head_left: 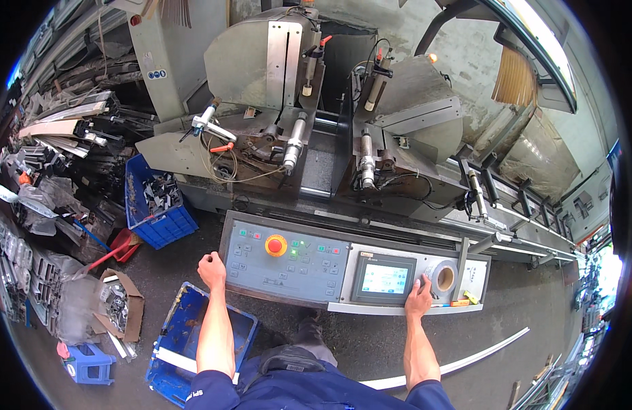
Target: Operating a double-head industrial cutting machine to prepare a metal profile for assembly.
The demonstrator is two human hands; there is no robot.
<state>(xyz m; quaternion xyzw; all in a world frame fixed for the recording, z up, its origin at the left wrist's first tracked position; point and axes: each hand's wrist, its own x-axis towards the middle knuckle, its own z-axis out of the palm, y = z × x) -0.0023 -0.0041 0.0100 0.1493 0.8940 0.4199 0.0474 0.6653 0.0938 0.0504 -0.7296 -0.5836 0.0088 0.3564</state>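
A long control panel (288, 263) runs across in front of me, with a red emergency stop button (275, 246) on a yellow base and a lit touchscreen (385, 279). At the panel's left edge, my left hand (212, 270) is closed with its fingers curled. Whether it grips anything is hidden. My right hand (418, 296) lies against the right side of the touchscreen, fingers stretched out and holding nothing. Just beyond its fingertips is a roll of tape (444, 279) lying on the panel.
Behind the panel stands a two-headed saw machine (316, 160) with clamps. Blue crates (167, 229) and a cardboard box (128, 307) of offcuts sit at left, near a blue stool (90, 364). Metal profiles crowd the left side; a white strip (466, 362) lies on the floor.
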